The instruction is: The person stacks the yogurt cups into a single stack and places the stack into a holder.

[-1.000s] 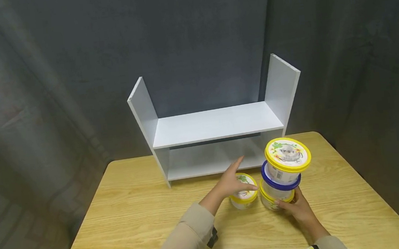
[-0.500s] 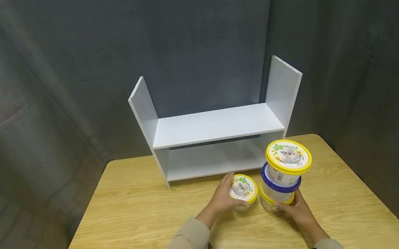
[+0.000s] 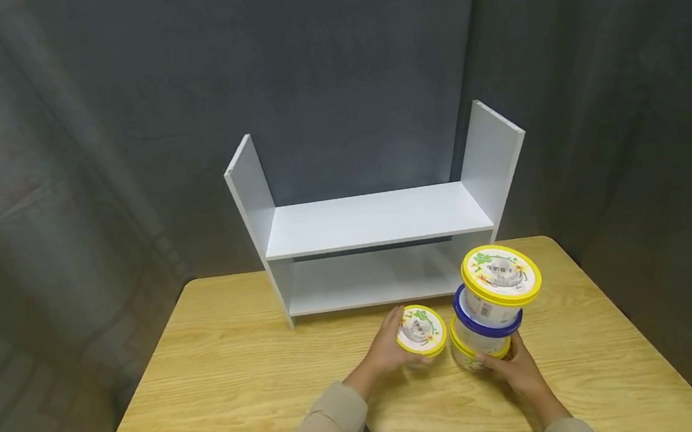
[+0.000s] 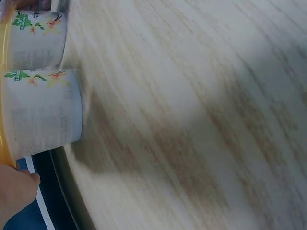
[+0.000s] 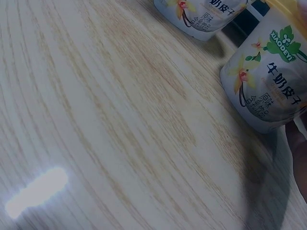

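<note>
In the head view, my left hand grips a round white tub with a yellow lid from its left side, fingers behind and thumb in front. Just to its right stands a stack of three tubs. A yellow-lidded tub is on top, a blue-rimmed tub in the middle, and another yellow-rimmed tub at the bottom. My right hand holds the bottom tub, thumb across its front. In the left wrist view, the nearer printed tub has my thumb at its lid.
A white two-level shelf with upright side panels stands at the back of the wooden table. The tubs are in front of its right part. Dark grey curtains hang behind and at both sides.
My left hand, spread above the single tub a second ago, has come down and left to grip it. My right hand has stayed on the stack's bottom tub.
</note>
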Available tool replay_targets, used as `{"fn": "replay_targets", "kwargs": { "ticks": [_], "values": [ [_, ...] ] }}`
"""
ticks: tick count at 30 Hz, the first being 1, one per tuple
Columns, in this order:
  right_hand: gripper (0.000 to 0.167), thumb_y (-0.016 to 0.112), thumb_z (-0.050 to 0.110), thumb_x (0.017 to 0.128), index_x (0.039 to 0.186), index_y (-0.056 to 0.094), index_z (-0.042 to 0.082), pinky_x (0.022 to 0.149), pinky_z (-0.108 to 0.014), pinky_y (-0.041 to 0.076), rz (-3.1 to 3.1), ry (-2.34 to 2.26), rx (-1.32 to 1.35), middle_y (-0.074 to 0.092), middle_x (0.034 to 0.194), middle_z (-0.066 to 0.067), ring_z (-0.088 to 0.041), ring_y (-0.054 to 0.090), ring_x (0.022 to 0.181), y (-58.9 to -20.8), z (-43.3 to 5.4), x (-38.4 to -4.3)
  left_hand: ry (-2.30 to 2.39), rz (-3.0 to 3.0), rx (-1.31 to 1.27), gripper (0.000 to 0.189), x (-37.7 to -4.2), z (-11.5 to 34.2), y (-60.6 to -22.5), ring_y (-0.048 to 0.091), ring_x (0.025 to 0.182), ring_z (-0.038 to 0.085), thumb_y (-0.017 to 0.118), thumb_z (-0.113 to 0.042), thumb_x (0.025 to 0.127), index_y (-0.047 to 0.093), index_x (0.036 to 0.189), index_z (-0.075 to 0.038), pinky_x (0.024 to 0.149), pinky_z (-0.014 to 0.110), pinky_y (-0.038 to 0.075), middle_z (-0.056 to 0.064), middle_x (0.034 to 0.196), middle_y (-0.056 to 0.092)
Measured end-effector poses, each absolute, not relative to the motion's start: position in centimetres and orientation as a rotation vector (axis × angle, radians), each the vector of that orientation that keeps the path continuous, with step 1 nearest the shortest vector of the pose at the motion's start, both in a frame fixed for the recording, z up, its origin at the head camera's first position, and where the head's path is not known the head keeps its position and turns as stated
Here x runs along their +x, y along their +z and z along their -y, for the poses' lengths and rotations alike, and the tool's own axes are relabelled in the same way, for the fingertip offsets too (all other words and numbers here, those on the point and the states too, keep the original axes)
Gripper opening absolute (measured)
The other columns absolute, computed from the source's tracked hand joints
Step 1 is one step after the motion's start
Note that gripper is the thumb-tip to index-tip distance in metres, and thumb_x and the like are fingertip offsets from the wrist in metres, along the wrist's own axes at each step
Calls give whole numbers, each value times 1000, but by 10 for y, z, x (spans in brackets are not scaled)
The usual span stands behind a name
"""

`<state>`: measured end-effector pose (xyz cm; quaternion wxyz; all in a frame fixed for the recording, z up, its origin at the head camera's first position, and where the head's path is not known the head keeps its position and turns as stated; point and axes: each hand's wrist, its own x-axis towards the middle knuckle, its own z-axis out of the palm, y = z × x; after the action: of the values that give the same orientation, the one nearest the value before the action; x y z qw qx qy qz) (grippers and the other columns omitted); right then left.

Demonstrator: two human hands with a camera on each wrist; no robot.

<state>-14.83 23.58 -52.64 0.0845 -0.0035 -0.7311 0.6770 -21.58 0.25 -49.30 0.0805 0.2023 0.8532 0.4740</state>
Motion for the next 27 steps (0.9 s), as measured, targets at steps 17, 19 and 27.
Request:
{"fn": "replay_targets", "kwargs": {
  "ticks": [17,19,27],
  "values": [
    [67,63,-3,73,123,28,26,78,-10,37,2193,2022,5,45,107,17,4,45,95,-526,-236,-148,1509,-2582,543,103,-212,4,-490,29,120,31,83,-20,50,25,135,-8,96,48,26,9,137,27],
    [67,63,-3,73,122,28,26,78,-10,37,2183,2026,12,46,107,16,3,45,95,-526,-236,-149,1523,-2573,543,103,-212,6,-487,30,120,31,83,-21,51,25,136,-10,95,49,26,9,137,26],
    [66,61,-8,73,122,30,25,77,-12,39,2128,2047,83,49,105,14,1,47,94,-528,-236,-151,1564,-2563,548,102,-215,13,-473,30,120,30,82,-24,52,26,136,-10,95,50,26,8,136,28]
  ]
}}
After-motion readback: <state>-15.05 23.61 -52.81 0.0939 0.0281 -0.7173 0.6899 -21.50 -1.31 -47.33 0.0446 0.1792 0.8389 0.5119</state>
